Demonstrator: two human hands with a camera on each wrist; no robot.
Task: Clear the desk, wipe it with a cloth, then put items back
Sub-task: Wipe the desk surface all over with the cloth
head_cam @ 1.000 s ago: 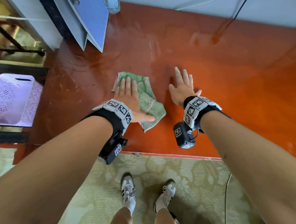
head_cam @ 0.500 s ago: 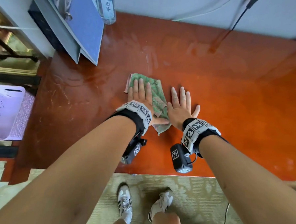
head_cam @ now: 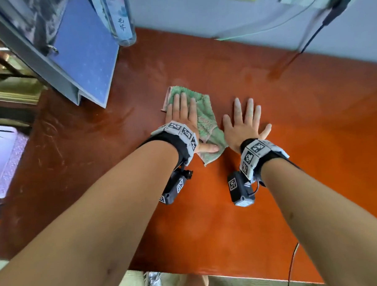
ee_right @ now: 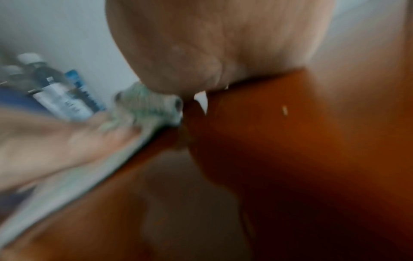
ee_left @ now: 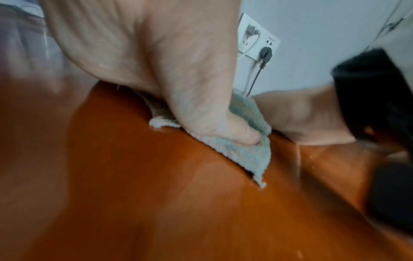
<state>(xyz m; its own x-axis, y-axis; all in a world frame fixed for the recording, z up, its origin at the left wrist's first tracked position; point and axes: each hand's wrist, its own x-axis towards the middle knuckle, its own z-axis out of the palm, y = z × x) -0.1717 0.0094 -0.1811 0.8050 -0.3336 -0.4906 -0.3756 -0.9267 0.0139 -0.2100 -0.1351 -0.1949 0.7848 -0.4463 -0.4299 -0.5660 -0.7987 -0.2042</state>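
A green cloth [head_cam: 206,122] lies flat on the glossy red-brown desk [head_cam: 252,205]. My left hand [head_cam: 184,116] presses down on it with straight fingers, and the thumb lies across the cloth's near corner [ee_left: 250,153]. My right hand [head_cam: 243,120] rests flat on the bare desk just right of the cloth, fingers spread, holding nothing. In the left wrist view the palm [ee_left: 178,70] covers most of the cloth. The right wrist view is blurred; the cloth [ee_right: 147,104] shows at its left.
A blue folder [head_cam: 84,52] and a clear bottle [head_cam: 120,19] stand at the desk's back left. A wall socket with a black plug and cable [head_cam: 321,22] is at the back right. A lilac basket [head_cam: 2,157] sits beyond the left edge. Carpet lies below the front edge.
Both hands have slid away from me toward the back of the desk, and the left hand has carried the cloth with it. The hands now lie closer together.
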